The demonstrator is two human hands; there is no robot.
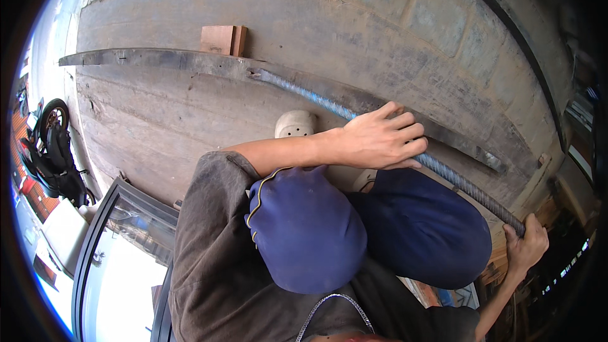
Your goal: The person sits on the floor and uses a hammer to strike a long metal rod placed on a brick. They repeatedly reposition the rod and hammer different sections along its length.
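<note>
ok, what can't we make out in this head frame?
- Ribbed steel bar: middle stretch hidden under the left hand.
- Bar's near end: covered by the right hand, at the dark rim.
- Flat steel strip: far end bent and blurred by the fisheye edge.
- Feet: mostly hidden behind the blue knees.

I note a worn concrete floor (pixel 190 19) with paving stones (pixel 437 12) on the far side. A dark-framed glass door (pixel 120 253) stands near left; beyond it, a parked motorcycle (pixel 54 152) in daylight.
</note>
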